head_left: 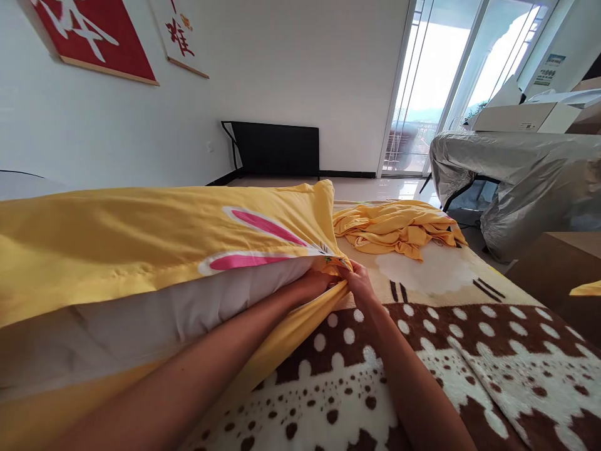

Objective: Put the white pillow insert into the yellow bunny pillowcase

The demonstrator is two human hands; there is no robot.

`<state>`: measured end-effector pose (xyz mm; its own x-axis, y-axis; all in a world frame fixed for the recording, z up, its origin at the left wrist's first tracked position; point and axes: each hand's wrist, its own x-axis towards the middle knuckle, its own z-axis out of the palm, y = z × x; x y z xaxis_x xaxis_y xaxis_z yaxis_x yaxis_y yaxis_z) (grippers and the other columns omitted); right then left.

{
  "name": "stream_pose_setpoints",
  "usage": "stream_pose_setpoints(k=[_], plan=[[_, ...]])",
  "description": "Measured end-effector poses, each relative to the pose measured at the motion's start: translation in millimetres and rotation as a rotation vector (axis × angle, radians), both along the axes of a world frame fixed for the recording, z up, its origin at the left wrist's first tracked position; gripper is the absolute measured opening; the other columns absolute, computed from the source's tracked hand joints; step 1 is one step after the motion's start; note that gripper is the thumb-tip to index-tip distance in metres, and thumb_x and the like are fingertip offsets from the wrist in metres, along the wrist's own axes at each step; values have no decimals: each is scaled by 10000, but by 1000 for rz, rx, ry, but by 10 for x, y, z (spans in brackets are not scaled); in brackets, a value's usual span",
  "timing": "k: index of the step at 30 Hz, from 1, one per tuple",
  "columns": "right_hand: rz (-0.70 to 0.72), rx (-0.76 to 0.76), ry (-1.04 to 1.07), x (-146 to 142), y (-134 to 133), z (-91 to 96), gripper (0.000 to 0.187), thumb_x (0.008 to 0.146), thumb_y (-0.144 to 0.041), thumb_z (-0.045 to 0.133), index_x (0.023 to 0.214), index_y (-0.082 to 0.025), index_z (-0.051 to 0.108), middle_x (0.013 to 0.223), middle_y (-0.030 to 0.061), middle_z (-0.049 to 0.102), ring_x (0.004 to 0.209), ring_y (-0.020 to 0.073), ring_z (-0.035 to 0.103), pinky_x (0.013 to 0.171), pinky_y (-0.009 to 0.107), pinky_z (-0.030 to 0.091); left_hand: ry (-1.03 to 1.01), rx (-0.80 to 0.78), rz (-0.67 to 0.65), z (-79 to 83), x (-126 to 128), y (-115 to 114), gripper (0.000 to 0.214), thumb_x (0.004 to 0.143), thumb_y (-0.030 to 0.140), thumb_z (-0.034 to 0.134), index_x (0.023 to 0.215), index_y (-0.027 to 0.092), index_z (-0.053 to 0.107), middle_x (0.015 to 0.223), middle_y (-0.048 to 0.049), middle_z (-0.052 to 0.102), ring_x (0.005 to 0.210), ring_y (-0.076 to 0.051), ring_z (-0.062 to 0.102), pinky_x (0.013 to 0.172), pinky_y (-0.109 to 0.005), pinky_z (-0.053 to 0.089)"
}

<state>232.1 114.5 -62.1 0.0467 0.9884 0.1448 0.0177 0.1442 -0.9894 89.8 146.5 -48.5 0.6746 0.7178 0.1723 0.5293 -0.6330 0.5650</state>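
Note:
A yellow pillowcase (141,238) with pink rabbit ears printed on it lies across the left of the view, and a white pillow (154,313) shows through its open side. My left hand (313,283) reaches inside the case at its far corner; its fingers are hidden by the cloth. My right hand (357,280) pinches the yellow corner of the case from outside, fingers closed on the fabric. Both forearms stretch forward over a brown and white spotted blanket (446,351).
A crumpled yellow cloth (394,228) lies further back on the blanket. A silver-covered piece of furniture (526,175) stands at the right, with white boxes (521,113) on it. A black panel (277,149) leans on the far wall, next to glass doors (441,81).

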Motion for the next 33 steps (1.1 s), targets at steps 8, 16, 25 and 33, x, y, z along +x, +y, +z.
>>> stream_pose_setpoints(k=[8,16,25,33], plan=[[-232,89,-440,58,9,17,313,628,-120,479,916,-145,600,719,10,598,667,142,498,596,216,334,-13,51,94,57,25,-5,435,739,84,385,1081,157,643,1063,-90,683,1001,-235,582,952,-403,434],[-239,12,-745,61,42,-37,123,672,-108,479,704,-167,582,690,14,591,641,132,470,572,220,284,-86,6,73,63,49,-50,386,716,62,415,1010,127,656,1088,-116,675,1014,-249,585,983,-415,410],[-238,-22,-687,53,48,-61,118,582,-171,468,612,-158,581,561,-31,508,568,106,424,503,202,248,-213,-127,4,253,69,-144,300,649,48,424,803,139,666,877,-38,710,860,-186,614,837,-300,479],[-195,-39,-652,47,36,-27,143,519,-151,432,543,-151,573,488,-45,427,538,98,401,489,208,231,-226,-140,32,135,66,-126,215,699,123,469,795,147,660,865,-25,696,873,-187,597,870,-312,471]])
